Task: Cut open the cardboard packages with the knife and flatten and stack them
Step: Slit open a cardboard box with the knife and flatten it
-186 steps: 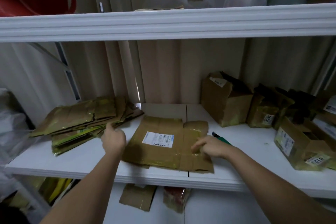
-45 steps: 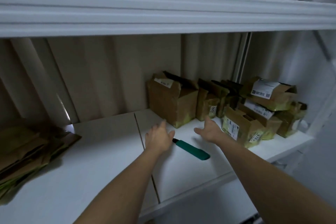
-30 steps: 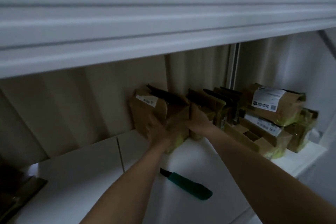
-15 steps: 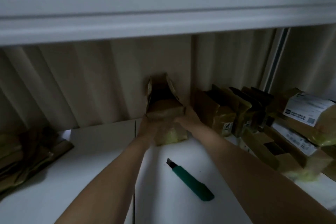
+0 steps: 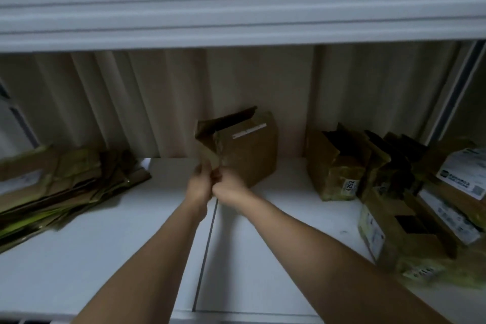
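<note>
At the shelf's back edge, both hands, left and right, gripped a box's torn corner. A right-side box bore a "4292" label.

Two bare forearms reach forward over a white shelf. The left hand and right hand meet, touching, at the lower front corner of a brown cardboard box, fingers curled onto its edge. The box stands tilted, its top flaps open. To the left lies a stack of flattened cardboard. To the right, well apart from the held box, sits a cluster of opened boxes with white labels, one reading 4292. A second white shelf runs overhead, and a ribbed pale wall stands behind.
</note>
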